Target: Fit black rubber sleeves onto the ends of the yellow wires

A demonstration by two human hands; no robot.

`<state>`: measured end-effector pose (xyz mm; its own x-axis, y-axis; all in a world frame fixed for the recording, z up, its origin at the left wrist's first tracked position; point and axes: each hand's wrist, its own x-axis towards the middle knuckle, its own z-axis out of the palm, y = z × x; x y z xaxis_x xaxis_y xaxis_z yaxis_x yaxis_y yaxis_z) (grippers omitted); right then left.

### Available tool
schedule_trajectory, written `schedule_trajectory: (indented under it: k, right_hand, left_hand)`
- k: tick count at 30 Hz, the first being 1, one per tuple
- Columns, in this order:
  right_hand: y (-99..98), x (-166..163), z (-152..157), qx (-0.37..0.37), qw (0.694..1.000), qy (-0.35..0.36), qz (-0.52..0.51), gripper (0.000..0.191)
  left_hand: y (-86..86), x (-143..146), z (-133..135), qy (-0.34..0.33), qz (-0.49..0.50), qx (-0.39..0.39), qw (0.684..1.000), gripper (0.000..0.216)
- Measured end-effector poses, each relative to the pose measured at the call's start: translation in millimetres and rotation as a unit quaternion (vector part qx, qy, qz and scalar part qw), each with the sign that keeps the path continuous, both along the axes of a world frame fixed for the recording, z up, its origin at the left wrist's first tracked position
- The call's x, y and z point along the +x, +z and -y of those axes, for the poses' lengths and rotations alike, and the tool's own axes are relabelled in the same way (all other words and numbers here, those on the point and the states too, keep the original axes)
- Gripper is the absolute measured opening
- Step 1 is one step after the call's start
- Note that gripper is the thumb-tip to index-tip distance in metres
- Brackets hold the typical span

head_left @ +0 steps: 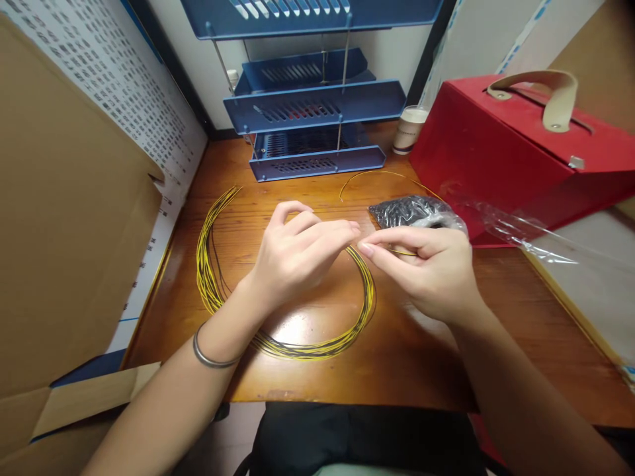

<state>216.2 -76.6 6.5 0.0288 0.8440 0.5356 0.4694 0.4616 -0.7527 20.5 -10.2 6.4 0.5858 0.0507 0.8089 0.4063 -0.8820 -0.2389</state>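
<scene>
Just right of the table's middle, my right hand (pixel 421 268) pinches a thin yellow wire (pixel 403 252) between thumb and index finger. The wire shows behind those fingers, and its tip is hidden at the fingertips. Close by on the left is my left hand (pixel 302 248), its fingertips drawn together near the right hand's. Whatever the left fingers hold, if anything, cannot be made out. Beneath both hands lies a large loose coil of yellow and black wires (pixel 367 297) on the wooden table. A clear plastic bag of small black parts (pixel 409 210) rests beyond my right hand.
A blue tiered tray rack (pixel 317 162) stands at the back, beside a paper cup (pixel 409 131). One thin wire (pixel 377 173) arcs across the table before them. The red box (pixel 496 158) with a beige handle fills the right. Cardboard (pixel 64 218) borders the left side.
</scene>
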Motion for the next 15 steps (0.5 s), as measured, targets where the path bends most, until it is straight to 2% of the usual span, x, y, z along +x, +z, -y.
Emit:
schedule_trajectory:
  k: [4,8,15]
  right_hand:
    - [1.0,-0.2,0.7,-0.024,1.000,0.018,-0.008,0.009]
    - [1.0,1.2,0.4,-0.044,0.999,0.028,-0.011,0.009]
    - [-0.1,3.1,-2.7,-0.046,0.998,0.046,-0.023,0.008]
  left_hand:
    - [2.2,-3.4,-2.2,-0.002,-0.020,0.032,0.999,0.013]
    - [1.6,-6.1,-3.8,-0.022,-0.023,0.029,0.999,0.017]
    - [1.0,-3.5,4.4,-0.068,-0.029,-0.089,0.993,0.011]
